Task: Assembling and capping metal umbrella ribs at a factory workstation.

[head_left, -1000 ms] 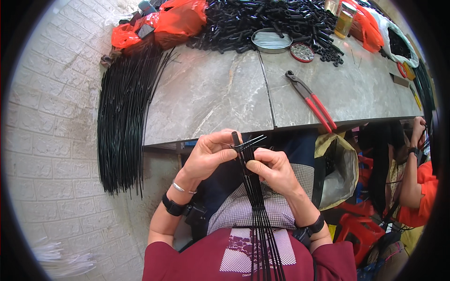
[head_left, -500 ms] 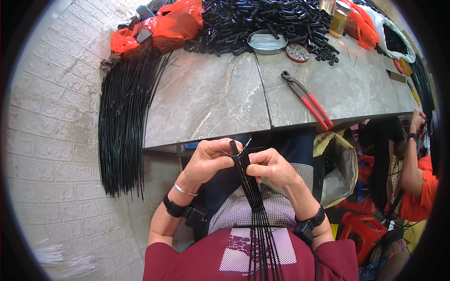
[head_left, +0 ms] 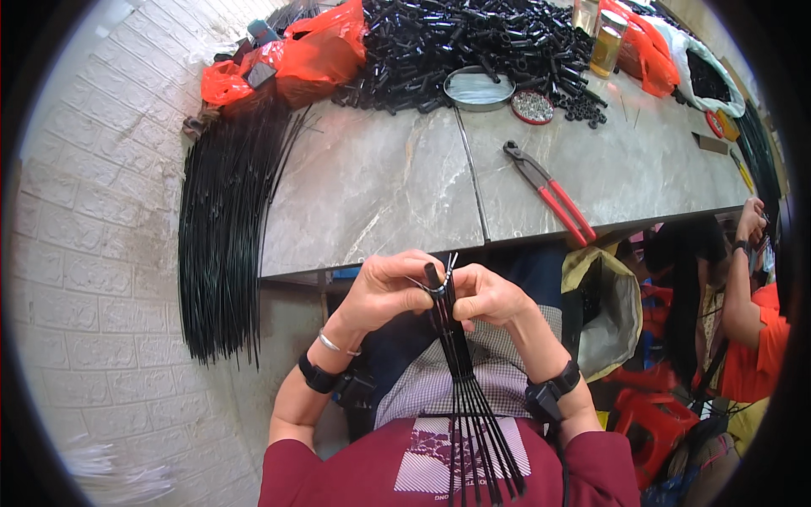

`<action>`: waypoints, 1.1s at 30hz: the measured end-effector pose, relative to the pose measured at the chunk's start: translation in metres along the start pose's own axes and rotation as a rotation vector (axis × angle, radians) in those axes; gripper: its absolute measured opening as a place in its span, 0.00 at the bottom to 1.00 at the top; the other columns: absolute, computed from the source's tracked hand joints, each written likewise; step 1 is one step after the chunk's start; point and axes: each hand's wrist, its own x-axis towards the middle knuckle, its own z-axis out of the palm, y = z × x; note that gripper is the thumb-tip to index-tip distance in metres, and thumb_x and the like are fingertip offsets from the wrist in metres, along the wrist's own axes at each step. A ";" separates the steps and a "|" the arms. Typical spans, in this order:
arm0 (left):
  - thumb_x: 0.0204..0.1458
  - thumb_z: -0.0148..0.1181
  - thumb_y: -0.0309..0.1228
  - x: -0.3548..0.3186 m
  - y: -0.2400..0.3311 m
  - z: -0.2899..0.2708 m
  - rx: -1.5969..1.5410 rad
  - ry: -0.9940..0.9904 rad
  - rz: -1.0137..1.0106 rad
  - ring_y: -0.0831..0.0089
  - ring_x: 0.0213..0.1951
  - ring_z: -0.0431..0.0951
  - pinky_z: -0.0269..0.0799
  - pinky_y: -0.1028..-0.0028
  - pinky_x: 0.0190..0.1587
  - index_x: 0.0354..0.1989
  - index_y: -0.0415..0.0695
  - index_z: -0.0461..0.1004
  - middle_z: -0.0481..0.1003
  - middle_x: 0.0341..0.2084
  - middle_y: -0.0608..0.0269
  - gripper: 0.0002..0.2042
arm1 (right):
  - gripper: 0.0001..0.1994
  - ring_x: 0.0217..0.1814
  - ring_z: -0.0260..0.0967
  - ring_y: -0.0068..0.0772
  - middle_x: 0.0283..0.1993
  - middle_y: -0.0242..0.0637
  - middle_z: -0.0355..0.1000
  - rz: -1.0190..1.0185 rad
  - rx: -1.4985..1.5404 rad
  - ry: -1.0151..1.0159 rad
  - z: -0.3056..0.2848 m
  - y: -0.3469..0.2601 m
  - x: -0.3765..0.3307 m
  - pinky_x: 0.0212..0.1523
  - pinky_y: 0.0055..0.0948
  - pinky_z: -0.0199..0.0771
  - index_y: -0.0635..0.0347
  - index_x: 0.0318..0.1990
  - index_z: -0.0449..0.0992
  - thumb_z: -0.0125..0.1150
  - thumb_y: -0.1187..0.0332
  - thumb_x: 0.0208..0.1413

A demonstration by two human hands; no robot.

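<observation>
Between my hands is a bundle of black umbrella ribs (head_left: 459,359), gathered around a dark rod (head_left: 433,275) at the upper end and fanning out over my shirt below. A thin light-coloured wire (head_left: 452,269) wraps the top of the bundle, its ends sticking up. My left hand (head_left: 393,287) pinches the bundle's top from the left, thumb and forefinger beside the rod. From the right, my right hand (head_left: 488,297) closes thumb and fingers against the ribs just under the wire. The fingertips partly hide the wrapped spot.
Red-handled pincers (head_left: 549,194) lie on the grey table (head_left: 372,194). Behind them are a tin of thin wires (head_left: 480,89), a dish of small metal pieces (head_left: 532,107) and piled black tubes (head_left: 473,38). Black rods (head_left: 224,245) overhang the left edge. A co-worker's arm (head_left: 739,279) shows at right.
The wire's ends now stand closer together beside the rod. The ribs' lower ends have come into view, more fanned out. Both hands have shifted slightly lower and nearer together.
</observation>
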 end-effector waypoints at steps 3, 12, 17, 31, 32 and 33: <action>0.44 0.65 0.16 0.020 0.000 0.002 0.160 -0.123 0.154 0.73 0.38 0.74 0.72 0.77 0.42 0.41 0.36 0.77 0.75 0.40 0.56 0.14 | 0.13 0.22 0.67 0.17 0.35 0.40 0.77 -0.005 -0.011 -0.174 -0.009 -0.013 0.004 0.21 0.14 0.66 0.70 0.42 0.76 0.63 0.74 0.47; 0.39 0.72 0.30 0.049 0.000 0.026 0.131 -0.346 0.170 0.66 0.40 0.70 0.66 0.68 0.45 0.33 0.36 0.79 0.77 0.32 0.60 0.14 | 0.19 0.37 0.72 0.30 0.35 0.41 0.75 -0.105 -0.088 -0.355 -0.034 -0.007 -0.001 0.37 0.27 0.73 0.70 0.37 0.77 0.70 0.81 0.29; 0.40 0.71 0.31 0.060 0.001 0.038 0.143 -0.463 0.177 0.66 0.41 0.70 0.64 0.67 0.47 0.34 0.37 0.80 0.77 0.32 0.62 0.14 | 0.19 0.36 0.71 0.28 0.34 0.36 0.74 -0.147 0.027 -0.264 -0.036 -0.005 -0.023 0.38 0.26 0.71 0.66 0.33 0.78 0.75 0.78 0.28; 0.33 0.74 0.27 0.052 0.006 0.037 -0.086 -0.789 0.323 0.65 0.43 0.66 0.65 0.67 0.46 0.35 0.39 0.81 0.68 0.39 0.60 0.17 | 0.24 0.42 0.72 0.26 0.40 0.37 0.75 -0.269 -0.445 -0.211 0.025 -0.009 -0.031 0.41 0.25 0.73 0.69 0.47 0.72 0.69 0.86 0.36; 0.34 0.73 0.29 0.044 0.011 0.039 -0.072 -0.783 0.262 0.63 0.44 0.67 0.64 0.64 0.49 0.36 0.40 0.81 0.70 0.37 0.59 0.17 | 0.26 0.42 0.72 0.26 0.39 0.37 0.75 -0.308 -0.435 -0.160 0.037 -0.008 -0.032 0.41 0.25 0.73 0.69 0.48 0.71 0.69 0.86 0.36; 0.34 0.73 0.29 0.041 0.008 0.037 -0.074 -0.779 0.267 0.63 0.44 0.67 0.64 0.64 0.49 0.36 0.40 0.81 0.70 0.37 0.59 0.17 | 0.28 0.42 0.72 0.26 0.39 0.37 0.75 -0.345 -0.426 -0.110 0.048 -0.008 -0.032 0.40 0.24 0.73 0.69 0.50 0.69 0.68 0.86 0.36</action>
